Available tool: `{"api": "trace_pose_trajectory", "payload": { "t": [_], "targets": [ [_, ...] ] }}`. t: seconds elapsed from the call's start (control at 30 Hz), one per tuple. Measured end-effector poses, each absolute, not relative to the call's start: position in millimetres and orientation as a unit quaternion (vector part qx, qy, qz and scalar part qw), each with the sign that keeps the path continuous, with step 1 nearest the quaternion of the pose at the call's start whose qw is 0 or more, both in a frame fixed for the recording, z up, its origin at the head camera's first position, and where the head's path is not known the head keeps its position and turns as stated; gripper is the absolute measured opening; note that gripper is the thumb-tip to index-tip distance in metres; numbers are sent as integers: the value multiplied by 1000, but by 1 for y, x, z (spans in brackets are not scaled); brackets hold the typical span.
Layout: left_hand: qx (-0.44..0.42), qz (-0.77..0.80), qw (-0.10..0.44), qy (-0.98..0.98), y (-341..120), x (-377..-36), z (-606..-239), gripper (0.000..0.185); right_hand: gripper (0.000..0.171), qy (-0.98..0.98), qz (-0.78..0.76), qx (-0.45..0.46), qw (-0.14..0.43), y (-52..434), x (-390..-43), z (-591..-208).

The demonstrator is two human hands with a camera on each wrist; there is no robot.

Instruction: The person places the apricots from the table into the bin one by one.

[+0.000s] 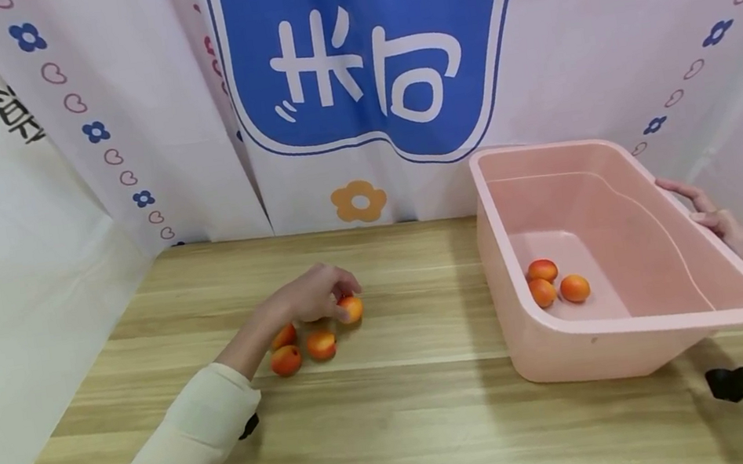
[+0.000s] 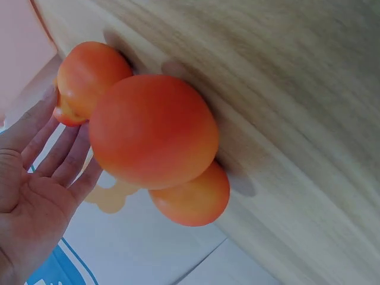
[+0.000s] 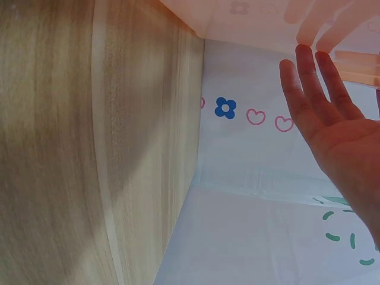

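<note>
My left hand (image 1: 318,293) pinches a small orange-red fruit (image 1: 352,310), apricot-like in look, low over the wooden table. In the left wrist view, the thumb touches its side, partly behind nearer fruits (image 2: 154,130). Close by on the wood lie a yellow-orange fruit (image 1: 321,345), a redder fruit (image 1: 286,360) and another (image 1: 284,336) partly covered by the wrist. On the right, a pink plastic tub (image 1: 573,350) holds three such fruits (image 1: 575,288). My right hand (image 1: 731,233) rests at the tub's right rim, its fingers extended against the outer wall in the right wrist view.
The tub stands on the right part of the wooden table (image 1: 412,416). Printed white cloth (image 1: 181,92) hangs behind and at both sides. A black wrist device (image 1: 731,383) sits by the right sleeve.
</note>
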State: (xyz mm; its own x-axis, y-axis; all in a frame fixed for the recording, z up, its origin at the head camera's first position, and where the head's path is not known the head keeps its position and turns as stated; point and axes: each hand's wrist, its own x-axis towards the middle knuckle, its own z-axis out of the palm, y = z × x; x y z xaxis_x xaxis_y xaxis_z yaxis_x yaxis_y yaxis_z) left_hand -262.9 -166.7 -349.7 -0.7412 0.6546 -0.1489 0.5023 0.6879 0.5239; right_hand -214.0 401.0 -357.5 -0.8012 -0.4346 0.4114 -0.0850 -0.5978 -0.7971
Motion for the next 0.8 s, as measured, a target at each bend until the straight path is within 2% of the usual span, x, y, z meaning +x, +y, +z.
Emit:
{"api": "trace_pose_trajectory", "payload": {
  "t": [0.2, 0.8],
  "targets": [
    [311, 240, 159, 905, -163, -262, -345, 26, 78, 426, -846, -299, 113, 401, -215, -358],
    [325, 284, 132, 892, -150, -268, -347, 27, 75, 461, -839, -271, 98, 400, -211, -355]
  ]
}}
